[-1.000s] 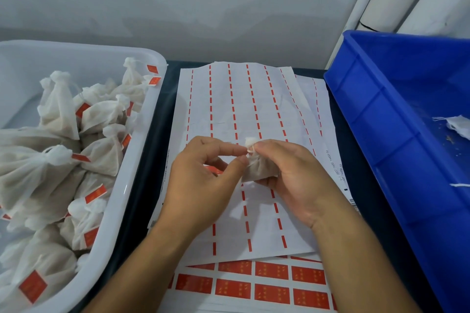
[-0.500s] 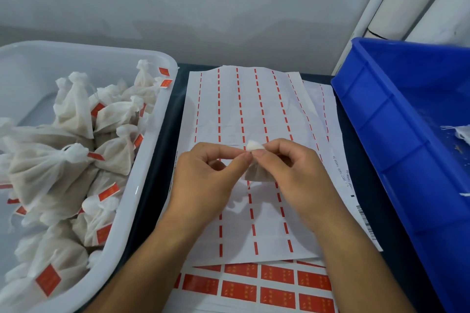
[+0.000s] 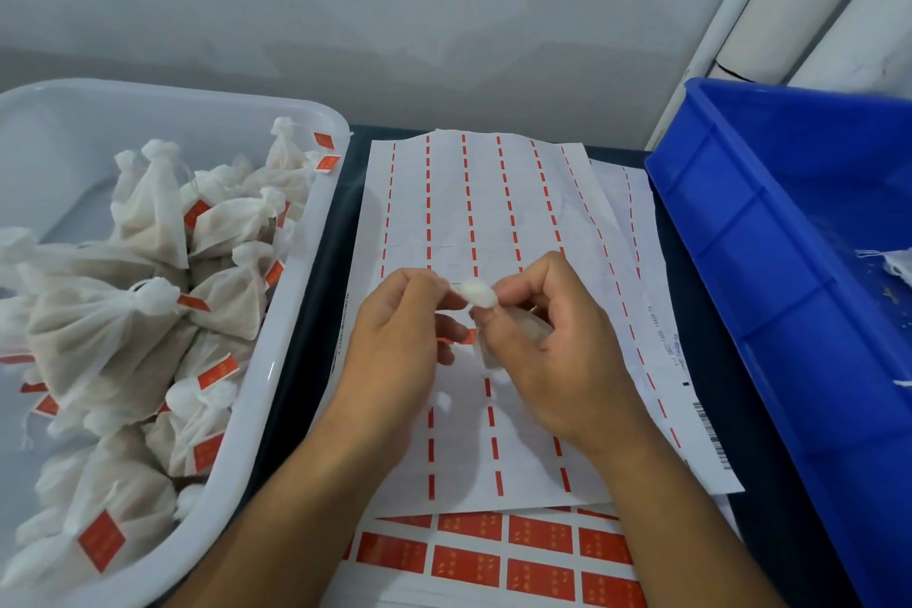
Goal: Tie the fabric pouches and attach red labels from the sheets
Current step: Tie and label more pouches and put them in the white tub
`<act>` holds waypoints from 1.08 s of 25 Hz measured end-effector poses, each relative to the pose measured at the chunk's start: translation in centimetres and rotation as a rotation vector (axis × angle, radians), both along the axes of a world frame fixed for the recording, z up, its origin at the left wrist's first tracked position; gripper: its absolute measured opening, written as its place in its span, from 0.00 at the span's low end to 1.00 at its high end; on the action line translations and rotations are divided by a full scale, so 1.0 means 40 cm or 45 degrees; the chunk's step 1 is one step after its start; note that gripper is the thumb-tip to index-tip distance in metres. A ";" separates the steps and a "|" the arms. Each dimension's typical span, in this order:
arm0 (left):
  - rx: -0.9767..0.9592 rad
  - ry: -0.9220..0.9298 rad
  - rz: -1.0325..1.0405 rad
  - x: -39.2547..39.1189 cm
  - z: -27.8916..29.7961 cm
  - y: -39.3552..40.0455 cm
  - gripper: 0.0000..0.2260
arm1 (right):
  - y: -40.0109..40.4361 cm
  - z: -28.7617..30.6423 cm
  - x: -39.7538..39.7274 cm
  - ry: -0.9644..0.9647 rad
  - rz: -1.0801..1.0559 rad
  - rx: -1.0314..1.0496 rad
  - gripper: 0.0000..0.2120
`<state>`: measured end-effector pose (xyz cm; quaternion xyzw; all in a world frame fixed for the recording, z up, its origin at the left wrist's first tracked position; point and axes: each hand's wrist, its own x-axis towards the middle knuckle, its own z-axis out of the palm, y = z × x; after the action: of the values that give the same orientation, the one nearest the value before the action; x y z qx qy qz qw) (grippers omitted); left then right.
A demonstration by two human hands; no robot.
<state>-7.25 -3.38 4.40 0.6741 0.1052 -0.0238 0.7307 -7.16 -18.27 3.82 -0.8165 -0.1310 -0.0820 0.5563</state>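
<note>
A small fabric pouch (image 3: pixel 498 336) was held above the middle of a used label sheet (image 3: pixel 493 212), its long axis running from a white gathered neck at the far-left end down to a body tucked into the right hand (image 3: pixel 557 351). That hand's fingers were curled round the body. The left hand (image 3: pixel 395 341) lay immediately left of the neck, thumb and forefinger pinching what appeared to be the drawstring there, and was the nearer hand to the end still to be tied. A red label (image 3: pixel 464 337) showed between the two hands; what held it could not be told. Unused red labels (image 3: pixel 493 553) lay nearer on the counter (image 3: pixel 321 262). Finished pouches (image 3: pixel 148 311) filled the white tub (image 3: pixel 276 360) at left; a blue bin (image 3: pixel 770 291) stood at right.
</note>
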 end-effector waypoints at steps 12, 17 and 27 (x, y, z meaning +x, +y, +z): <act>0.076 -0.128 0.155 0.010 -0.013 0.005 0.06 | -0.025 -0.002 0.011 -0.078 0.056 -0.416 0.16; -0.449 0.208 0.356 0.031 -0.016 0.007 0.05 | -0.028 0.001 0.008 -0.089 0.104 -0.397 0.15; 0.082 0.055 0.222 0.013 -0.017 0.003 0.11 | -0.032 0.017 0.004 -0.008 0.047 0.022 0.09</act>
<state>-6.71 -3.27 3.72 0.6849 0.1798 0.0288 0.7055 -7.02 -19.55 4.48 -0.8089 -0.1472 -0.0754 0.5642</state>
